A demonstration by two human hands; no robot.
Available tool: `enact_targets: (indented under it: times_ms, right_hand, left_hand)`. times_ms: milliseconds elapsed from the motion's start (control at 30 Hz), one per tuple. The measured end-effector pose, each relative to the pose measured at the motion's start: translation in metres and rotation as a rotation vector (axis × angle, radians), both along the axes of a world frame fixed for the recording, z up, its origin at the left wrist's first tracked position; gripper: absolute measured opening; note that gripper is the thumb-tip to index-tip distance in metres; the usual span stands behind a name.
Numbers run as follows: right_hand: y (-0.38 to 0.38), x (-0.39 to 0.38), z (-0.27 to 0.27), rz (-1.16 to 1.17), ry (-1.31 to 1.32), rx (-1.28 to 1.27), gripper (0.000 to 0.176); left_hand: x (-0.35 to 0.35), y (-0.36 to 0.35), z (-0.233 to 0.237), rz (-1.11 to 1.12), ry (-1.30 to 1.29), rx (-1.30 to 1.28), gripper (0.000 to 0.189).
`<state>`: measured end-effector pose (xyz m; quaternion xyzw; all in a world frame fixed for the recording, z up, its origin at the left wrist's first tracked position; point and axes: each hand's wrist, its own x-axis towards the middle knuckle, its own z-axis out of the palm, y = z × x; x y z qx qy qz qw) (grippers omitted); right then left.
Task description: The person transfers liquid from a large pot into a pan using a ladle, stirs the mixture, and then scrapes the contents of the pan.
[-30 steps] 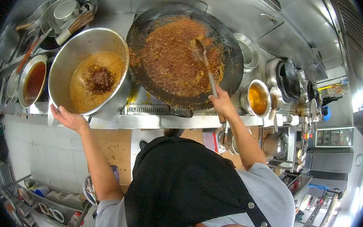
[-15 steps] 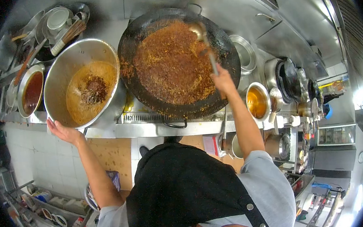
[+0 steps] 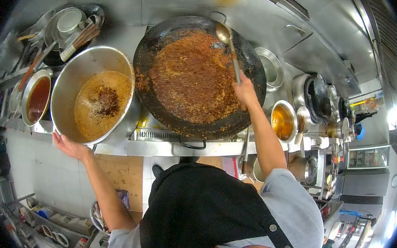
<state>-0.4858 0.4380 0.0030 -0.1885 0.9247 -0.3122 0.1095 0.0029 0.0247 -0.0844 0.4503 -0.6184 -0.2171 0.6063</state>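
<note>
My right hand (image 3: 246,92) is closed around the handle of a long ladle (image 3: 223,33). The ladle's bowl is above the far right part of a large black wok (image 3: 254,63), near its rim. Inside the wok lies a reddish-brown, crumbly, oily mixture (image 3: 190,75). My left hand (image 3: 73,145), fingers stretched out and palm partly up, rests against the near left rim of a deep steel pot (image 3: 63,95). The pot holds a tan liquid (image 3: 85,107) with a dark clump of seasoning (image 3: 104,103) in its middle; what the clump is made of cannot be told.
Left of the pot stands a bowl of red-brown sauce (image 3: 38,100); behind it are a bamboo brush (image 3: 78,42) and stacked pans. Right of the wok are a bowl of amber oil (image 3: 282,121), an empty steel basin (image 3: 271,69) and several pots. A wok handle (image 3: 193,146) juts over the counter edge.
The ladle has come up out of the mixture toward the wok's far right rim, and its bowl has turned. My left hand stays by the pot. The view has shifted slightly.
</note>
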Motion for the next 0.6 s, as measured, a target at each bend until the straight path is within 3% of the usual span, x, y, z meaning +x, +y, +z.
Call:
enact_targets:
  times_ms: [100, 300, 367, 600]
  right_hand:
    - [-0.013, -0.002, -0.055, 0.188, 0.049, 0.02, 0.073]
    - [0.011, 0.09, -0.001, 0.337, -0.011, 0.221, 0.075]
    - [0.048, 0.091, 0.019, 0.453, 0.074, 0.162, 0.074]
    - [0.175, 0.102, 0.029, 0.164, 0.199, 0.233, 0.062]
  left_hand:
    - [-0.008, 0.005, 0.013, -0.015, 0.183, 0.106, 0.055]
    - [-0.017, 0.016, 0.033, -0.051, 0.361, 0.198, 0.055]
    - [-0.008, 0.004, 0.013, -0.047, 0.21, 0.091, 0.055]
    - [-0.014, 0.017, 0.029, -0.109, 0.331, 0.146, 0.056]
